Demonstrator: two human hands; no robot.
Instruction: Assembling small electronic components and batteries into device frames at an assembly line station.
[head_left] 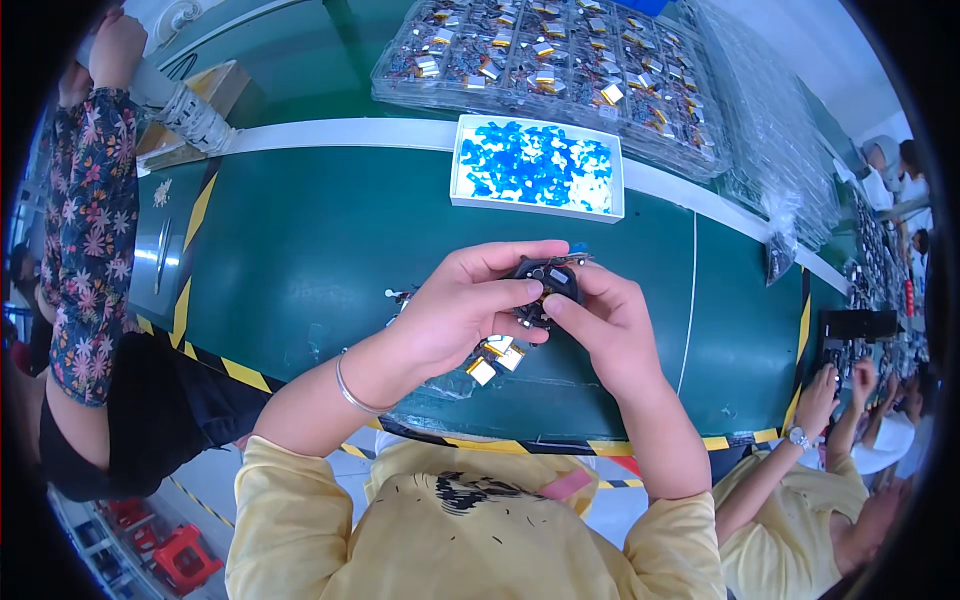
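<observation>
Between both hands, above the green table, is a small black rounded plastic housing [556, 278] with thin wires and a bit of circuit board at its top. My left hand [462, 300] grips its left side, thumb pressed on its face. From the other side my right hand [610, 318] holds it, the thumb also pushing on its face. Under my hands lie several small silver battery cells [496, 358] with yellow tape, partly hidden. Some loose wired parts [398, 297] show left of my left wrist. What sits under the thumbs cannot be made out.
A white box [462, 195] of small blue and white pieces stands beyond my hands. Behind it, clear divided trays [440, 100] hold many wired battery parts. Tweezers [162, 250] lie at the left. Co-workers sit on both sides. Striped tape [245, 374] edges the table.
</observation>
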